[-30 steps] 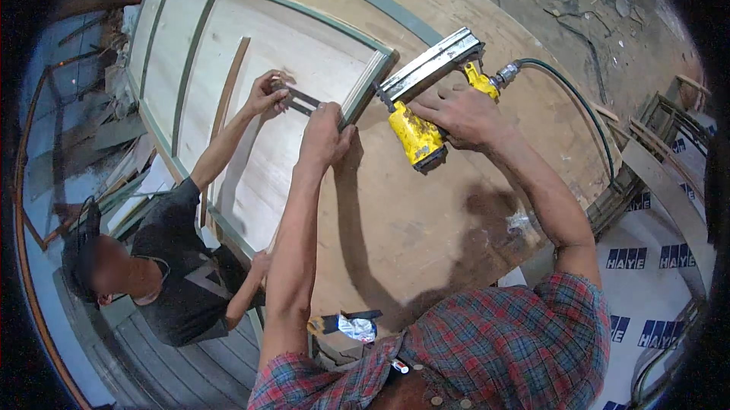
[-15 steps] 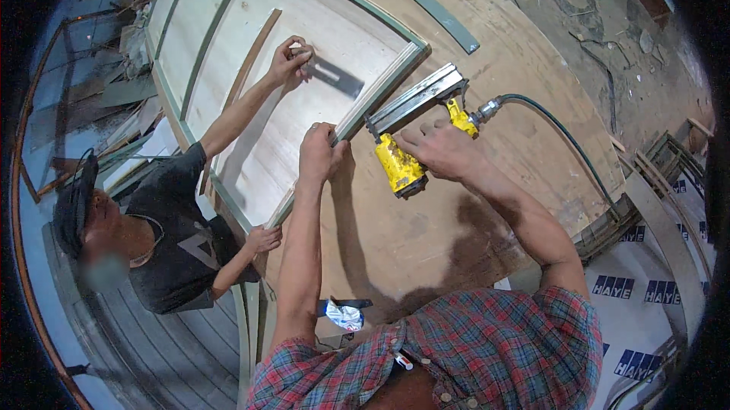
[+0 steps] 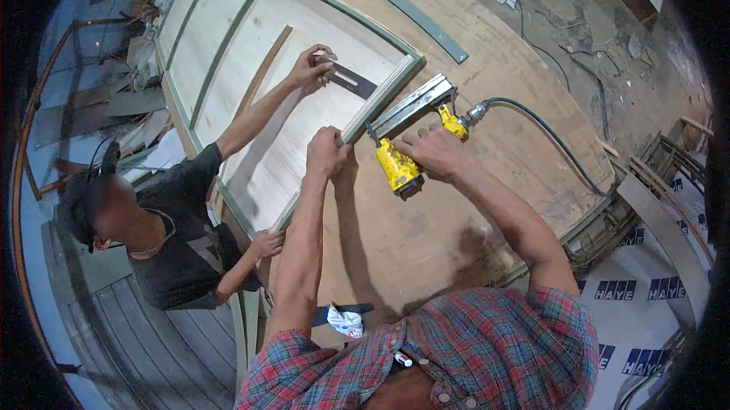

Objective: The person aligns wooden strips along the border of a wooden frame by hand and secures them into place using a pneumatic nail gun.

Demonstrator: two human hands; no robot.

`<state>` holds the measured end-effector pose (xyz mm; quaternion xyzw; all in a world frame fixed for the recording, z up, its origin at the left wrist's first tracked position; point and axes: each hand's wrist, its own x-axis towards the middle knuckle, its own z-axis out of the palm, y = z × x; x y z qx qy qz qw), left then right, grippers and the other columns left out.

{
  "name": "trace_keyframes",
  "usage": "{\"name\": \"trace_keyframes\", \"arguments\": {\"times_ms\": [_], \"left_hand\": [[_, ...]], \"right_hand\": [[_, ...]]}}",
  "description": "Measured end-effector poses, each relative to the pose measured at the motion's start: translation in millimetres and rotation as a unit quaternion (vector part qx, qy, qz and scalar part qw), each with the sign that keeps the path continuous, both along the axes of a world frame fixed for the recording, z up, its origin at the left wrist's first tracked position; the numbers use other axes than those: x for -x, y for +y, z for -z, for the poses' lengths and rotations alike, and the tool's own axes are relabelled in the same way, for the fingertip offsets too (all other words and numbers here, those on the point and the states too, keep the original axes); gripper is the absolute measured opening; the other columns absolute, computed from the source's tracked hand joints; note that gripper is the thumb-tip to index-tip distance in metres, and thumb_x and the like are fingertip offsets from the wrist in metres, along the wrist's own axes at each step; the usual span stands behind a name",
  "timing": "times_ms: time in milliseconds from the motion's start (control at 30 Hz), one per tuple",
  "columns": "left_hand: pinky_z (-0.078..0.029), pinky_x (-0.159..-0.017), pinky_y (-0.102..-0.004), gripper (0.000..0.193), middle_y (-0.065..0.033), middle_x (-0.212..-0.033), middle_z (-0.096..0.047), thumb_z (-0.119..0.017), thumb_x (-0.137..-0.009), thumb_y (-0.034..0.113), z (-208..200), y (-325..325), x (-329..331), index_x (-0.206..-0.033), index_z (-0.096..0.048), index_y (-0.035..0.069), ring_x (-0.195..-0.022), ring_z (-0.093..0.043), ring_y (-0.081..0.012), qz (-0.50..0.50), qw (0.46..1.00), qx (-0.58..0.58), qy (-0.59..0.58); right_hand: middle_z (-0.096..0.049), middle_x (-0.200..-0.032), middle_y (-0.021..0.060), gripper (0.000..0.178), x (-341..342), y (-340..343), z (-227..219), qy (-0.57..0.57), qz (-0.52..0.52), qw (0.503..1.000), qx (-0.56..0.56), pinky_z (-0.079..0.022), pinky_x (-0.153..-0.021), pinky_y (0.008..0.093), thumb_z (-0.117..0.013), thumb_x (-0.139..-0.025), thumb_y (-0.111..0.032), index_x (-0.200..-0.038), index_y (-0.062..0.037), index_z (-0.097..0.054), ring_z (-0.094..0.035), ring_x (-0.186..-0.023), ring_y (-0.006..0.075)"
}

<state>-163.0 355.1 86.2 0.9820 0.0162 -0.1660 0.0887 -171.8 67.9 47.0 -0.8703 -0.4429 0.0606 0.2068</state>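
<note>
My left hand [image 3: 327,153] is closed on the near edge of a green-edged wooden frame panel [image 3: 380,98], close to its corner. In my right hand [image 3: 435,150] is a yellow nail gun [image 3: 397,166], gripped by the handle. Its silver magazine slants up to the right, and the nose sits at the frame's outer edge, just right of my left hand; whether it touches is unclear. A co-worker's hand [image 3: 312,69] holds a dark slotted flat plate [image 3: 353,83] over the pale panel, its far end close to the frame's edge strip.
An air hose [image 3: 544,122] curves from the nail gun over the table's right side. A loose green strip [image 3: 411,11] lies beyond the frame on the plywood tabletop [image 3: 502,68]. The co-worker's other hand [image 3: 266,243] rests on the frame's near corner. A white-blue crumpled packet [image 3: 344,321] lies near me.
The co-worker's slotted plate has shifted slightly right and down, closer to the frame edge, and is no longer blurred. The co-worker's head has turned. My hands keep nearly the same hold.
</note>
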Motion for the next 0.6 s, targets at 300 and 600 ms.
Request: {"name": "trace_keyframes", "arguments": {"times_ms": [300,600], "left_hand": [[-0.049,-0.093,-0.0433,0.051,-0.0209,-0.108,-0.062,-0.078,-0.074,0.011,-10,46,33,-0.121,-0.060,0.001,-0.104,-0.060,-0.0378,-0.024,0.999,0.026,0.012],[-0.049,-0.084,-0.0471,0.030,-0.0201,-0.099,-0.064,-0.075,-0.078,0.020,-3,-7,32,-0.100,-0.064,0.003,-0.097,-0.061,-0.0385,-0.065,0.994,-0.090,0.022]], "right_hand": [[-0.061,-0.117,0.0070,0.053,16,-13,-6,0.059,0.001,0.998,-0.001,-0.055,-0.075,0.0436,-0.062,-0.085,-0.013,-0.136,-0.0110,-0.048,-0.067,-0.099,0.0269],[-0.061,-0.115,0.0085,0.056,2,-12,-3,0.136,0.010,0.990,-0.021,-0.055,-0.075,0.0431,-0.063,-0.085,-0.015,-0.138,-0.0100,-0.046,-0.067,-0.097,0.0285]]}}
